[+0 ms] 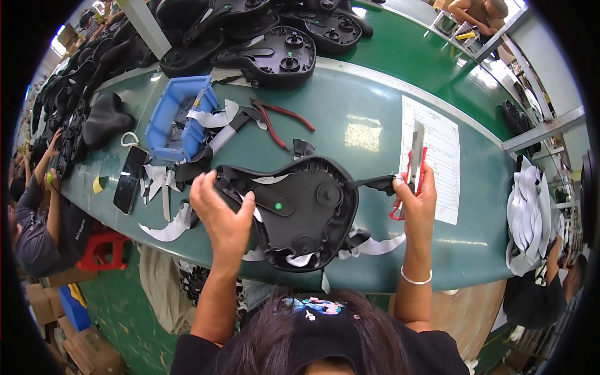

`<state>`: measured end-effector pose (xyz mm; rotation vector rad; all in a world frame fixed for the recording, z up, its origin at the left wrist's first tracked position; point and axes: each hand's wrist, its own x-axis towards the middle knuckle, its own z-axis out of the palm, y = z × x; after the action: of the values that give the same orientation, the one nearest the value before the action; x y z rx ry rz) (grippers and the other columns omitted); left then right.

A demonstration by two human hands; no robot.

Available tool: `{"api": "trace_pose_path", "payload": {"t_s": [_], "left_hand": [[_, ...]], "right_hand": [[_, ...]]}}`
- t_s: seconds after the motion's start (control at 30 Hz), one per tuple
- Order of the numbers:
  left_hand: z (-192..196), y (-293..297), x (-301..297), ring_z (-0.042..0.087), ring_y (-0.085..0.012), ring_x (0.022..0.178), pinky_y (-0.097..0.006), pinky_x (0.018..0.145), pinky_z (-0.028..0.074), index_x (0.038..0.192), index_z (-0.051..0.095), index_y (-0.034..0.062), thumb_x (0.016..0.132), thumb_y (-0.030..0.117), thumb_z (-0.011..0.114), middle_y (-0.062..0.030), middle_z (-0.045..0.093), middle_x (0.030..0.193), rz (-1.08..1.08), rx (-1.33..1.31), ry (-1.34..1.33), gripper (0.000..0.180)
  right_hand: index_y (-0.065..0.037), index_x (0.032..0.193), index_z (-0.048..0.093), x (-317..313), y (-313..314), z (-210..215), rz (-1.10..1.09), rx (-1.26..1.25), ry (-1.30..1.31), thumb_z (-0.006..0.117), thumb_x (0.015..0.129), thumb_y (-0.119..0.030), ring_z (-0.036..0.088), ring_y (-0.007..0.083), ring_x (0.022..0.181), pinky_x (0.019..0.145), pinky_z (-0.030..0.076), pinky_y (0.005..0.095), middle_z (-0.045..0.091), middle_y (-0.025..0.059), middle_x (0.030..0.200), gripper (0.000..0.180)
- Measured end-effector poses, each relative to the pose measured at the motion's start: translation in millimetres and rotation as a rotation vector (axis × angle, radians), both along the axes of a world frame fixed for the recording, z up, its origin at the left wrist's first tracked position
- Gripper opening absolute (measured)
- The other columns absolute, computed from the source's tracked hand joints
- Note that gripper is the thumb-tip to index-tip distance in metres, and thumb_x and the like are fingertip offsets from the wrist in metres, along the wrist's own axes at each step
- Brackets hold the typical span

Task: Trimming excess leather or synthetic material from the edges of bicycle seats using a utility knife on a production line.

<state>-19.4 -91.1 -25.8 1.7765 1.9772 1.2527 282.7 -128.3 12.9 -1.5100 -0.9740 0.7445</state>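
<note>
A black bicycle saddle (294, 215) lies underside up on the table in front of me, with black and white trimmings around its rim. My left hand (224, 219) is at the saddle's narrow end, thumb and fingers spread apart; whether it touches the edge I cannot tell. To the saddle's right, my right hand (417, 199) is closed around a red utility knife (415, 169), its blade out and pointing away from me. The same hand's fingertips pinch a black strip of cover material (377, 182), which stretches from the saddle's right rim.
A blue bin (179, 119) with scraps, red-handled pliers (275, 122) and a phone (130, 180) are at the left. A printed sheet (442, 150) lies beyond my right hand. More saddles (275, 56) are piled at the back; white strips (528, 212) hang at the right edge.
</note>
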Motion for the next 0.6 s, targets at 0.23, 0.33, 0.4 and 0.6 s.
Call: {"api": "trace_pose_path", "payload": {"t_s": [0.23,0.33,0.4,0.6], "left_hand": [[49.0,32.5,94.2,0.051,-0.0259,0.084,-0.038,0.075,0.036,0.094,0.058,0.0054,0.072,0.016,0.068,-0.0081,0.057,0.092,-0.918,0.058,0.437,0.026],[33.2,45.8,96.3,0.05,-0.0253,0.07,-0.037,0.069,0.033,0.072,0.056,0.0052,0.077,0.013,0.06,-0.0067,0.057,0.073,-0.893,-0.008,0.097,0.01],[40.0,45.7,100.7,0.049,-0.0273,0.062,-0.037,0.065,0.032,0.059,0.053,0.0054,0.078,0.013,0.053,-0.0099,0.051,0.058,-0.931,-0.036,-0.008,0.021],[28.4,45.4,105.8,0.05,-0.0245,0.062,-0.035,0.067,0.034,0.063,0.055,0.0047,0.083,0.02,0.05,-0.01,0.053,0.058,-0.849,-0.039,-0.335,0.026]], "right_hand": [[-0.002,0.129,0.044,-49.9,-18.9,30.6,0.359,0.025,-0.039,0.065,0.083,-0.005,0.063,0.0169,0.078,0.073,0.051,0.028,0.064,0.0108,0.101,0.051],[-0.002,0.132,0.044,-2.3,-35.1,12.6,0.367,0.063,-0.567,0.061,0.085,-0.001,0.066,0.0252,0.086,0.078,0.051,0.0308,0.065,0.0149,0.106,0.05],[-0.008,0.135,0.045,5.7,-31.4,7.3,0.395,0.174,-0.674,0.059,0.085,-0.001,0.065,0.0267,0.074,0.066,0.052,0.0308,0.065,0.012,0.091,0.052],[-0.018,0.139,0.041,-9.7,-31.1,14.7,0.553,-0.121,-1.188,0.058,0.084,-0.011,0.053,0.024,0.047,0.042,0.04,0.0365,0.052,0.0077,0.063,0.058]]}}
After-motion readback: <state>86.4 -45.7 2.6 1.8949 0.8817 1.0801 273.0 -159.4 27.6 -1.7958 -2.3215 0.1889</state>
